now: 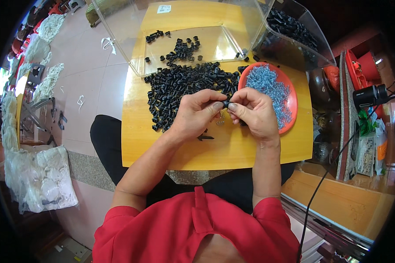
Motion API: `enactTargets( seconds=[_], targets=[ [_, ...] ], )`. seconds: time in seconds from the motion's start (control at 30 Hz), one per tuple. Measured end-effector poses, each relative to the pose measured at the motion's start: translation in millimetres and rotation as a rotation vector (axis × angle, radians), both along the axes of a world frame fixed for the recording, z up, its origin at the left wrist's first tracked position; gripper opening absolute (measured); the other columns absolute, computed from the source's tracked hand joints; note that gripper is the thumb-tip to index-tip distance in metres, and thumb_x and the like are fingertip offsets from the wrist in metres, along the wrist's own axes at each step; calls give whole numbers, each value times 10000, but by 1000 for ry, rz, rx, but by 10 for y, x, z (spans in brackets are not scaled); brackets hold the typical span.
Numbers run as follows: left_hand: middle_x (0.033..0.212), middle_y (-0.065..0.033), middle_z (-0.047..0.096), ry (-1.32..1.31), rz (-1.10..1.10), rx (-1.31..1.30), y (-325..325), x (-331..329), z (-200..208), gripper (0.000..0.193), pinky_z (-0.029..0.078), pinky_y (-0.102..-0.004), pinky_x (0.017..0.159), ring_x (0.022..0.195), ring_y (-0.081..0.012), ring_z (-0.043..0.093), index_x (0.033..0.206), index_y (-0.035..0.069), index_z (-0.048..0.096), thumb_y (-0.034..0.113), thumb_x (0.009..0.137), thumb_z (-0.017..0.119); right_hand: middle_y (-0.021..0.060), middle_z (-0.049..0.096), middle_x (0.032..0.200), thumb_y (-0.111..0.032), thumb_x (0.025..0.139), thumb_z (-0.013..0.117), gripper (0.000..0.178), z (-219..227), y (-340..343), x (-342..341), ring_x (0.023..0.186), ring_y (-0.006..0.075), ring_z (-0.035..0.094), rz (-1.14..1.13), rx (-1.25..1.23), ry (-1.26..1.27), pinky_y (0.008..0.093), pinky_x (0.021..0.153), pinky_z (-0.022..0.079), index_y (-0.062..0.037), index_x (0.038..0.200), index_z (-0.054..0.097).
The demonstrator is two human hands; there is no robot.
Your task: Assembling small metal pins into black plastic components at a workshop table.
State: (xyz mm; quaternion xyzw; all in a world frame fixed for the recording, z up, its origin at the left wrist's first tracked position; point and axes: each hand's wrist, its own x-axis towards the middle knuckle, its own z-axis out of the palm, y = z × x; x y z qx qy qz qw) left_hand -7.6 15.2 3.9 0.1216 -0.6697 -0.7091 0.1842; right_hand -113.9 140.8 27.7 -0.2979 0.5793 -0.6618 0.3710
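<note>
Above the middle of the yellow table (pixel 171 153), my left hand (pixel 199 111) and my right hand (pixel 255 111) meet fingertip to fingertip. Both pinch a small black plastic part (pixel 226 104) between thumb and forefinger; most of it is hidden by the fingers. Just beyond and left of my hands spreads a pile of small black plastic parts (pixel 166 90). Beside my right hand stands a red plate (pixel 295 103) heaped with small clear-blue springs or similar pieces (pixel 267 83). A few dark pointed pieces (pixel 205 136) lie on the table below my left hand.
A clear plastic bin (pixel 131 48) lies at the table's far side with some black parts in it. Another clear bin (pixel 314 57) at the far right holds many black pieces. A black cable (pixel 322 179) hangs down on the right. White bundles (pixel 44 179) sit at the left.
</note>
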Motion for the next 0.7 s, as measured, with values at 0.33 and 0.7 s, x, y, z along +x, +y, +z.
enactTargets(
  seconds=[0.33, 0.7],
  targets=[
    [760, -28, 585, -33, 13, 214, -12, -32, 4, 127, 438, -191, 540, 610, -61, 525, 926, -16, 566, 8, 802, 558, -1, 562, 705, 3, 745, 587, 92, 26, -40, 14, 575, 39, 520, -65, 112, 65, 176, 492, 429, 8, 831, 554],
    [745, -10, 558, 2, -34, 122, -8, -2, -37, 108, 438, -199, 568, 631, -54, 512, 922, -9, 535, 7, 816, 537, -10, 569, 649, -61, 771, 583, 76, 92, 22, 5, 543, 28, 496, -19, 249, 117, 171, 473, 389, 15, 773, 586]
  ],
)
